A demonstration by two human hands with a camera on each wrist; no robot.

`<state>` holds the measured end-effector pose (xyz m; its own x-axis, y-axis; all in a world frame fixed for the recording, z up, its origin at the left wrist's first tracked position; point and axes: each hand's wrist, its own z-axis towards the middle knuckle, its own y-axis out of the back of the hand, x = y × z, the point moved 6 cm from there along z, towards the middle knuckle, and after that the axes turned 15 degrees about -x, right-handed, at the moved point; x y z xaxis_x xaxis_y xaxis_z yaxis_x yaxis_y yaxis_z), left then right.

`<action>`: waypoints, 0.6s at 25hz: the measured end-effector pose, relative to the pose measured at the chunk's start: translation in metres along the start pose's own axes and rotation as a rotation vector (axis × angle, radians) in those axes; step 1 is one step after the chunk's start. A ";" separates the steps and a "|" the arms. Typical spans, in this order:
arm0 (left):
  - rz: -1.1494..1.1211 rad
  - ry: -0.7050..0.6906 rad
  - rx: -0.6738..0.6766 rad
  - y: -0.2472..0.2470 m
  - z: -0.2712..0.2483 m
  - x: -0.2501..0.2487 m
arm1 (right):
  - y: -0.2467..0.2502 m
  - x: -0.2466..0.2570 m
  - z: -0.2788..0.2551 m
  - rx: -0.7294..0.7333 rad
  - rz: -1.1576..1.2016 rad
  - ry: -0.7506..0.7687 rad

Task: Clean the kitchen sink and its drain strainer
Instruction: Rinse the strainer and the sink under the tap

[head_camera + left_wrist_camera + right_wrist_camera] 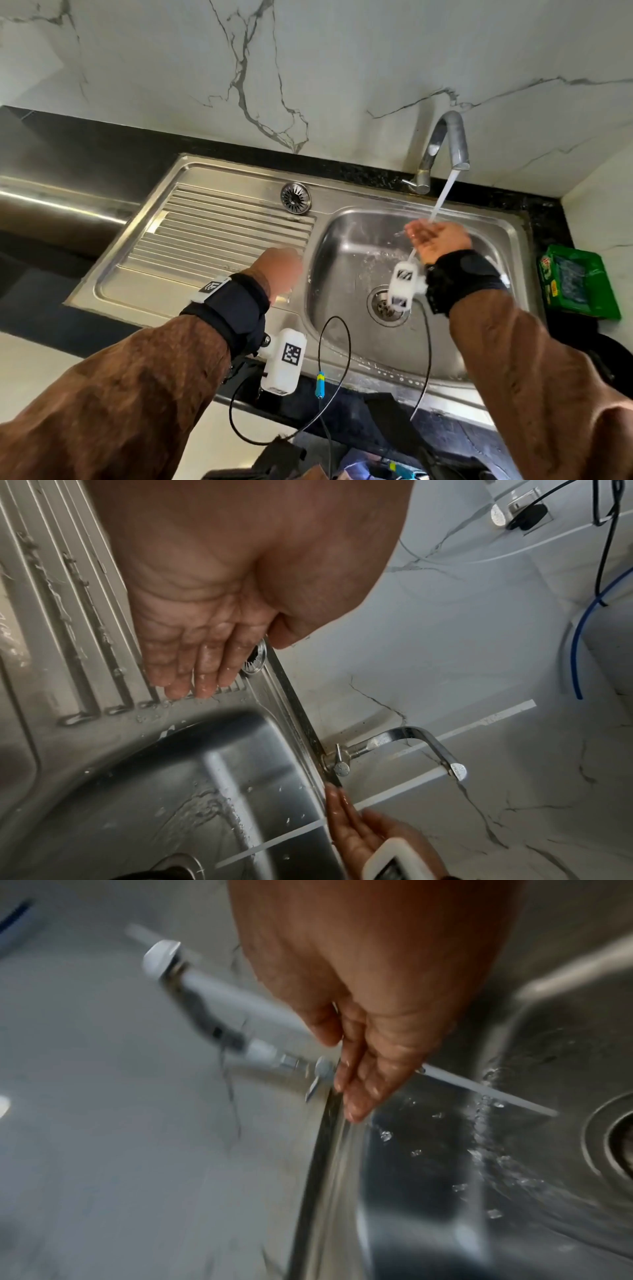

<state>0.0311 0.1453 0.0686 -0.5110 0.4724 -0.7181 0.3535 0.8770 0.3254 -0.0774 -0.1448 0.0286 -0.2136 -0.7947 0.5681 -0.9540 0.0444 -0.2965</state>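
Note:
The steel sink basin (346, 246) is wet, and its drain opening (388, 305) has no strainer in it. The round drain strainer (296, 198) lies on the sink's back ledge above the drainboard; it also shows in the left wrist view (255, 658). Water runs from the faucet (445, 147) onto my right hand (428, 236), held open over the basin with fingers straight (356, 1096). My left hand (281, 267) hovers over the drainboard's right edge, wet, with fingers straight and nothing in it (192, 669).
The ribbed drainboard (212, 236) takes up the sink's left half. A green packet (579, 281) lies on the dark counter to the right. Black cables (335, 359) loop over the sink's front edge. A marble wall (308, 68) stands behind.

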 end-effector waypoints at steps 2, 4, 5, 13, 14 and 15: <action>-0.004 -0.015 -0.004 -0.002 0.000 0.001 | 0.000 0.030 0.013 -0.053 0.156 -0.043; 0.008 -0.028 -0.003 -0.006 0.000 0.002 | -0.014 0.044 0.010 0.002 0.126 -0.026; 0.010 -0.026 -0.002 -0.007 0.000 0.004 | -0.022 0.045 0.005 0.043 0.053 -0.005; 0.005 0.001 0.005 -0.011 0.000 0.008 | -0.042 -0.116 -0.071 0.477 -0.681 -0.246; 0.020 -0.015 -0.004 -0.009 0.000 0.008 | -0.038 -0.130 -0.073 0.479 -0.756 -0.242; 0.026 -0.027 -0.011 -0.007 -0.001 0.007 | -0.034 -0.132 -0.073 0.449 -0.790 -0.204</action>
<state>0.0242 0.1431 0.0619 -0.4799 0.4930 -0.7257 0.3578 0.8653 0.3512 -0.0322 0.0024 0.0195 0.5451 -0.5874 0.5982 -0.6268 -0.7594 -0.1744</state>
